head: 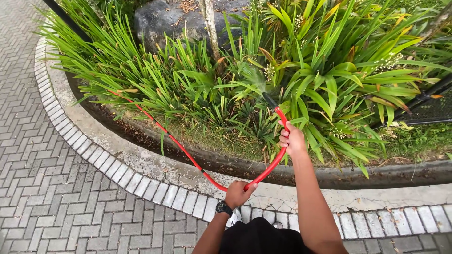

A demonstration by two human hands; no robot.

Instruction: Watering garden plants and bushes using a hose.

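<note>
My right hand point(292, 139) grips a red garden hose point(181, 149) just behind its black nozzle point(270, 100), which points up into the plants and sprays water. My left hand point(238, 193), with a black watch on the wrist, holds the same hose lower down, where it bends. From there the hose runs away to the left, across the kerb and into the green leaves.
A curved planting bed holds long-leaved green plants point(325, 70), a thin trunk point(209, 26) and a grey boulder point(165, 21). A concrete kerb point(141, 162) edges it, with grey brick paving point(47, 188) around. A black fence point(423, 101) stands at the right.
</note>
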